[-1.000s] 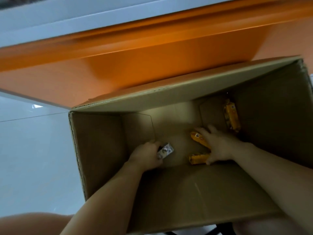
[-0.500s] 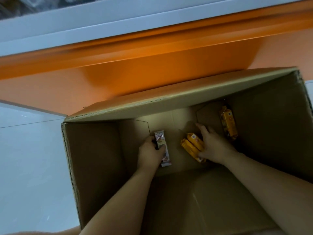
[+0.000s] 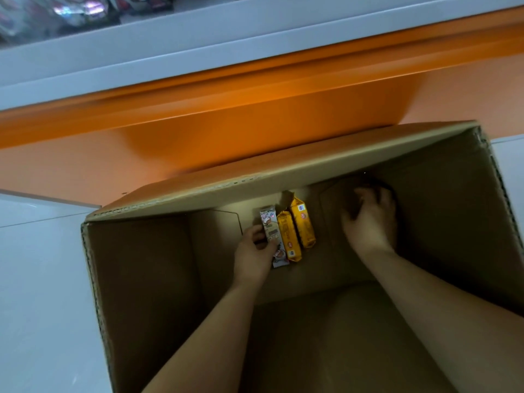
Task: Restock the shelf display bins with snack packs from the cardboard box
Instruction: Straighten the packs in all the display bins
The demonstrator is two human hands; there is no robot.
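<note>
- Filling most of the view, the cardboard box [image 3: 136, 279] stood open on the floor, deep and nearly empty, hard against the orange base of the shelf [image 3: 226, 131].
- Along the far top edge, blurred shiny packets [image 3: 56, 15] sat on the shelf; the bins themselves could not be made out.
- Far right inside the box, the right hand [image 3: 368, 222] reached down into the dark corner with its fingers curled. Whether they had closed on anything could not be told.
- Left of it, the left hand [image 3: 255, 253] had its fingers and thumb wrapped round the white snack pack [image 3: 270, 225] near the pack's lower half.
- Two yellow packs [image 3: 287, 236] lay side by side, touching the white one on its right, at the far middle of the box floor. Whether the left hand held them too was unclear.
- By their look the packs were light, slim and wrapped in slick film, probably with brittle contents. Each was best taken across the middle of its long sides, firmly enough not to slip but without squeezing.
</note>
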